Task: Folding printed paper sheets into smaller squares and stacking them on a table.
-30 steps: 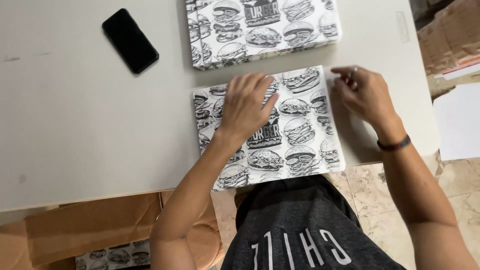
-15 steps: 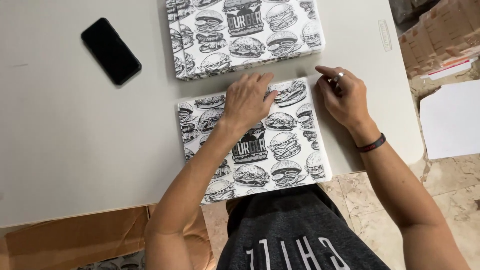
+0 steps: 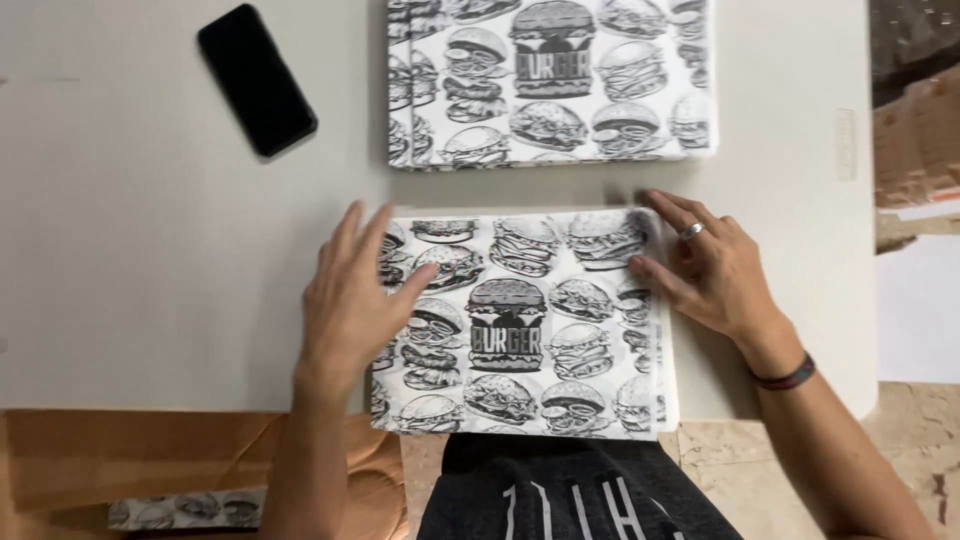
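A flat sheet of white paper printed with black burger drawings (image 3: 540, 330) lies on the white table (image 3: 140, 270) in front of me, its near edge hanging over the table edge. My left hand (image 3: 355, 300) rests flat on the sheet's left edge, fingers spread. My right hand (image 3: 705, 265), with a ring and a dark wristband, presses on the sheet's right edge near the far corner. Neither hand grips anything.
A stack of the same burger-printed paper (image 3: 550, 80) lies at the far side. A black phone (image 3: 257, 80) lies face up at the far left. Brown cardboard (image 3: 130, 460) sits below the table on the left; more cardboard and white sheets (image 3: 920, 300) lie at the right.
My left hand has slid from the middle of the sheet to its left edge. My right hand has opened out flat on the right edge. The view has shifted.
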